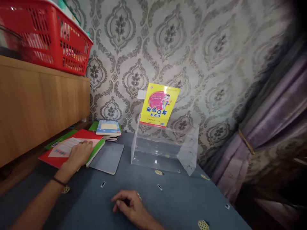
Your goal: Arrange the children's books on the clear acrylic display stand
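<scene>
My left hand [81, 154] is closed over the near edge of a red book [92, 134] with a pale pink panel on its cover; the thumb is hidden. That book lies over a green-covered book [97, 149] at the table's left side. Beside them a grey notebook [107, 157] lies flat. My right hand [130, 204] hovers or rests low over the table, holding nothing, with loosely curled fingers and a gap at the thumb. A clear plastic stand [155, 153] is at the back, and a yellow workbook [159, 105] stands upright in its left part.
A small stack of books [108, 127] with a blue one on top sits against the wall. A wooden cabinet [45, 105] bearing a red basket [54, 38] borders the left. Purple curtains [261, 134] hang at the right of the blue-grey table [182, 201].
</scene>
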A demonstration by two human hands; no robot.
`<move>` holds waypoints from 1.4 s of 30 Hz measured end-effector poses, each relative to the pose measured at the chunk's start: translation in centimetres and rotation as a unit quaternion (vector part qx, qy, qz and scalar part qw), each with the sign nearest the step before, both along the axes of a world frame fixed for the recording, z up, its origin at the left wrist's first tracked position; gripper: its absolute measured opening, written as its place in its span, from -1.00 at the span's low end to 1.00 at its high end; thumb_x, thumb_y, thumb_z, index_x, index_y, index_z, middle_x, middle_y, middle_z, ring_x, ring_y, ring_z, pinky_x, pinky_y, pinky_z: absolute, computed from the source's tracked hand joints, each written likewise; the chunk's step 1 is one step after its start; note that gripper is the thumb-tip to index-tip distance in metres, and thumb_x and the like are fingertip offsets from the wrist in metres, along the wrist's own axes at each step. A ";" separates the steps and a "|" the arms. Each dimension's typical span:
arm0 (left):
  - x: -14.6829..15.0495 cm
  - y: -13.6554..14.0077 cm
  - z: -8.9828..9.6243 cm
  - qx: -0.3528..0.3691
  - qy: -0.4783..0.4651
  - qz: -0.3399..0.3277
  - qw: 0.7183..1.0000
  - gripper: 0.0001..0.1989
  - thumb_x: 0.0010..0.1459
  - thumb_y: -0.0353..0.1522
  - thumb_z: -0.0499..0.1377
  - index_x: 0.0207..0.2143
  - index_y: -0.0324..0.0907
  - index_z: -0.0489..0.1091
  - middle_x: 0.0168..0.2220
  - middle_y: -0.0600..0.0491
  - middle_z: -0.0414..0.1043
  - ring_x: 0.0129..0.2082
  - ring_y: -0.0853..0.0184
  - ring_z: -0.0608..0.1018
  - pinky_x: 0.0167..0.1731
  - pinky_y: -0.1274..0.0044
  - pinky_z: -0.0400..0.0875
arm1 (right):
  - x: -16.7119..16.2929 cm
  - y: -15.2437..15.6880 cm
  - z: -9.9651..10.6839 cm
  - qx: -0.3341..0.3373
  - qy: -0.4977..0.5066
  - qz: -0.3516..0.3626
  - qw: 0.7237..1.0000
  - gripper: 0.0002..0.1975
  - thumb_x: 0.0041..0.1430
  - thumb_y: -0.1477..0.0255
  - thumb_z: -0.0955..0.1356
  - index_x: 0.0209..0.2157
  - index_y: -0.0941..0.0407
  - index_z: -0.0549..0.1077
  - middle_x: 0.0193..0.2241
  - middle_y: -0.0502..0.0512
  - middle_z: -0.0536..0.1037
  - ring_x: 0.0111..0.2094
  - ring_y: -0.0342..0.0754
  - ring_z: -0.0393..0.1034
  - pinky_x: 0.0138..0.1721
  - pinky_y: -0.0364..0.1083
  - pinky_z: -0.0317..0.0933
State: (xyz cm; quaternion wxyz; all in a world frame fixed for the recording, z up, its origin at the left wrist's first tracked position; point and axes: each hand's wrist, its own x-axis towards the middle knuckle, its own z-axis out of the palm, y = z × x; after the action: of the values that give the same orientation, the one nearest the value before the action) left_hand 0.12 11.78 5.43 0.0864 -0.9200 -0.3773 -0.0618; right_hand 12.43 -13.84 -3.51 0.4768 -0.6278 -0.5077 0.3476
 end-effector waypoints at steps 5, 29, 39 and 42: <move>-0.1 0.7 -0.5 0.018 -0.015 0.001 1.000 -0.60 0.38 -0.35 -0.14 0.00 -0.32 0.42 -0.04 -0.33 0.48 -0.09 -0.06 0.57 -0.25 0.26 0.46 | 0.5 -0.5 0.3 -0.015 0.019 0.020 1.000 -0.66 0.23 0.15 0.33 -0.17 0.07 0.62 -0.46 0.03 0.62 -0.53 -0.15 0.26 -0.45 -0.16 0.09; -0.5 0.5 0.3 0.016 -0.010 0.013 1.000 -0.62 0.39 -0.25 -0.08 -0.01 -0.26 0.43 0.02 -0.25 0.47 -0.04 0.01 0.53 -0.14 0.27 0.43 | 0.8 -0.2 1.0 -0.021 0.041 0.021 0.999 -0.65 0.21 0.14 0.33 -0.21 0.10 0.60 -0.46 0.06 0.62 -0.51 -0.12 0.31 -0.43 -0.12 0.10; -0.5 0.0 1.3 -0.004 0.009 0.026 1.000 -0.67 0.34 -0.30 -0.04 -0.03 -0.24 0.43 -0.01 -0.24 0.50 -0.03 0.00 0.56 -0.13 0.29 0.43 | 0.9 -0.2 0.7 -0.020 0.030 0.027 0.999 -0.59 0.22 0.06 0.32 -0.20 0.08 0.60 -0.46 0.05 0.62 -0.52 -0.12 0.31 -0.45 -0.12 0.09; -0.3 0.1 1.2 -0.001 0.018 0.020 1.000 -0.68 0.34 -0.33 -0.05 -0.02 -0.26 0.40 -0.02 -0.25 0.51 -0.04 0.01 0.58 -0.14 0.32 0.43 | 1.0 -0.2 0.5 -0.021 0.030 0.028 0.999 -0.58 0.23 0.05 0.31 -0.20 0.09 0.59 -0.46 0.07 0.63 -0.49 -0.10 0.34 -0.43 -0.11 0.10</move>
State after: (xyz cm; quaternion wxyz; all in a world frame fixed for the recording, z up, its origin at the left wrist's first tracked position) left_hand -0.23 11.86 6.66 0.0934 -0.9132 -0.3943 -0.0431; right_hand 13.39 -14.03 -2.98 0.4684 -0.6127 -0.5033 0.3898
